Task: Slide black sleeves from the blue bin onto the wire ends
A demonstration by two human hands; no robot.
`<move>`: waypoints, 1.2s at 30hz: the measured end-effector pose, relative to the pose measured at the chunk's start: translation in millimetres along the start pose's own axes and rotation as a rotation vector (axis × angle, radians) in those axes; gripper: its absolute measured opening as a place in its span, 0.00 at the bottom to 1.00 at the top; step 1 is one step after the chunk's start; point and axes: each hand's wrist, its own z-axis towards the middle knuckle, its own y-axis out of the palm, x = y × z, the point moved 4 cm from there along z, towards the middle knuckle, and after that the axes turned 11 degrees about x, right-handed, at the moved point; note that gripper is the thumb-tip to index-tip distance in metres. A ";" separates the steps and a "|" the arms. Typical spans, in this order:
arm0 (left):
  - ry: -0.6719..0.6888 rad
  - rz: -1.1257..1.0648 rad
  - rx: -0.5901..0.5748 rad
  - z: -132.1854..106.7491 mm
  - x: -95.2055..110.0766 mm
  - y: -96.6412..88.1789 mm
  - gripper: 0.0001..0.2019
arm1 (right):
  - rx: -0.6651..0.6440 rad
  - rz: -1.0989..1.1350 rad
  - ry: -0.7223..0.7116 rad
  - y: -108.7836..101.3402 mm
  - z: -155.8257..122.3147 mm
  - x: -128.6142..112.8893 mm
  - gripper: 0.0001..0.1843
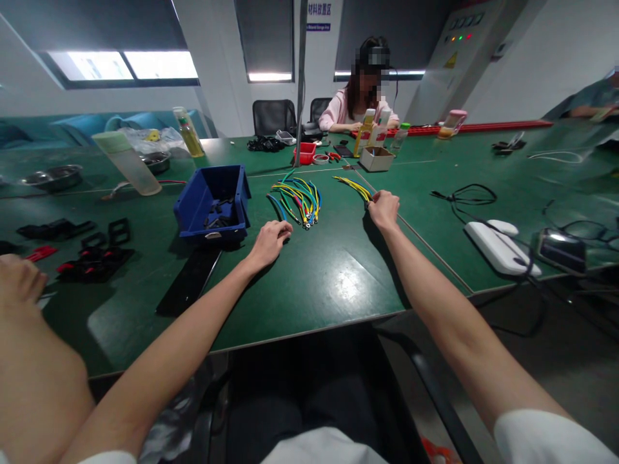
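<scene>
My right hand [385, 207] is closed on a bundle of yellow, green and blue wires [356, 187], whose free ends fan out to the left over the green table. Nearer the middle lies a loose pile of short wires [302, 200] in green, yellow and blue, with ring terminals at the near ends. My left hand [271, 243] rests just in front of that pile, fingers curled and fingertips drawn together. A blue wire ends close by those fingertips; whether they pinch anything is hidden. Left of this hand stands a blue plastic bin [213, 200] with small black parts inside.
A black phone [188, 283] lies beside my left forearm. Black and red parts [94, 254] and another person's arm [43, 348] are at left. A white device with cables [500, 248] lies at right. Across the green table [319, 283] sits a person [360, 103] behind bottles and a box [376, 159].
</scene>
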 end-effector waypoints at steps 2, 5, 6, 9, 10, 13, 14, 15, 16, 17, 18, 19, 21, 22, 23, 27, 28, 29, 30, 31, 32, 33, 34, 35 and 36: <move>-0.001 -0.010 0.001 0.1 -0.1 0.5 0.04 | 0.008 0.000 -0.005 -1.3 -0.2 -1.8 0.11; -0.004 -0.026 0.002 0.0 0.8 0.5 0.04 | 0.032 0.018 -0.030 -4.4 -2.4 -9.0 0.11; -0.006 -0.028 0.002 -0.1 1.2 0.2 0.04 | 0.040 0.032 -0.045 -5.3 -3.8 -12.5 0.11; -0.009 -0.027 0.007 -0.5 2.7 -1.1 0.05 | 0.043 0.095 -0.093 -6.5 -10.5 -24.5 0.11; -0.009 -0.028 0.009 -0.6 3.1 -1.6 0.05 | 0.034 0.118 -0.107 -6.2 -13.4 -28.6 0.11; -0.012 -0.031 0.006 -0.9 3.7 -2.3 0.04 | -0.015 0.192 -0.147 -3.8 -25.2 -42.5 0.09; -0.010 -0.033 0.004 -0.9 3.9 -2.2 0.04 | -0.035 0.224 -0.161 -2.9 -30.4 -48.0 0.09; -0.005 -0.034 0.002 -1.1 4.2 -2.1 0.04 | -0.059 0.264 -0.174 -1.9 -36.3 -54.2 0.08; 0.002 -0.035 0.001 -1.2 4.6 -1.9 0.04 | -0.088 0.311 -0.186 -1.0 -43.1 -60.9 0.09; 0.009 -0.035 0.001 -1.3 5.0 -1.6 0.04 | -0.122 0.360 -0.194 -0.1 -50.6 -67.9 0.10; 0.017 -0.035 0.001 -1.5 5.5 -1.4 0.04 | -0.162 0.403 -0.197 0.8 -58.7 -74.9 0.12; 0.026 -0.032 0.000 -1.7 6.1 -1.0 0.05 | -0.209 0.444 -0.202 1.7 -67.2 -82.0 0.13; 0.044 -0.023 -0.003 -2.3 7.3 -0.3 0.05 | -0.322 0.528 -0.213 2.9 -84.3 -95.6 0.17; 0.054 -0.019 -0.006 -2.6 7.9 0.1 0.06 | -0.373 0.564 -0.229 2.8 -92.3 -101.9 0.19; 0.064 -0.014 -0.009 -3.0 8.6 0.5 0.06 | -0.403 0.590 -0.247 2.0 -99.0 -107.5 0.21; 0.111 -0.002 -0.010 -5.2 12.0 2.1 0.08 | -0.457 0.640 -0.267 -2.0 -115.2 -122.9 0.28; 0.127 -0.002 -0.011 -6.1 13.4 2.8 0.08 | -0.472 0.647 -0.259 -2.2 -117.0 -125.3 0.29; 0.144 -0.004 -0.014 -7.1 15.1 3.5 0.09 | -0.488 0.655 -0.246 -1.9 -118.1 -127.1 0.30; 0.162 -0.007 -0.019 -8.2 17.0 4.4 0.09 | -0.505 0.663 -0.226 -1.1 -118.5 -128.3 0.31; 0.180 -0.009 -0.026 -9.4 19.1 5.4 0.09 | -0.520 0.670 -0.200 0.1 -118.2 -128.6 0.32; 0.198 -0.007 -0.037 -10.6 21.4 6.3 0.10 | -0.533 0.679 -0.169 1.5 -117.5 -128.2 0.34; 0.215 -0.002 -0.051 -11.9 23.8 7.2 0.10 | -0.540 0.688 -0.140 2.9 -116.3 -127.4 0.35; 0.230 0.008 -0.066 -13.0 26.2 7.9 0.10 | -0.543 0.698 -0.116 4.1 -115.0 -126.5 0.36; 0.245 0.020 -0.081 -14.0 28.5 8.5 0.11 | -0.542 0.709 -0.102 4.8 -113.7 -125.7 0.36; 0.260 0.035 -0.098 -14.9 30.8 8.8 0.11 | -0.543 0.721 -0.096 5.1 -112.8 -125.4 0.36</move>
